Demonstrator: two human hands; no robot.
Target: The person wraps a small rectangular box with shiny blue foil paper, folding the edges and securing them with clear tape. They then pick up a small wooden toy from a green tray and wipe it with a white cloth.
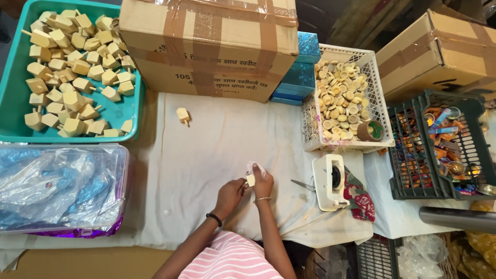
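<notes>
My left hand (230, 195) and my right hand (263, 183) meet over the white cloth (206, 150), both gripping one small pale wooden spinning top (250, 180). A scrap of white material (254, 167) sticks up above my right hand's fingers, pressed against the top. A black bead band circles my left wrist and a thin bangle my right. One loose wooden top (183, 115) lies alone on the cloth, further away from me.
A teal tray (13, 98) of several wooden tops stands far left, a clear bin (62, 188) of plastic bags below it. A taped cardboard box (206, 46) sits ahead. Right: white basket (380, 111) of wooden discs, white tape dispenser (330, 182), scissors (302, 184), dark crate (439, 150).
</notes>
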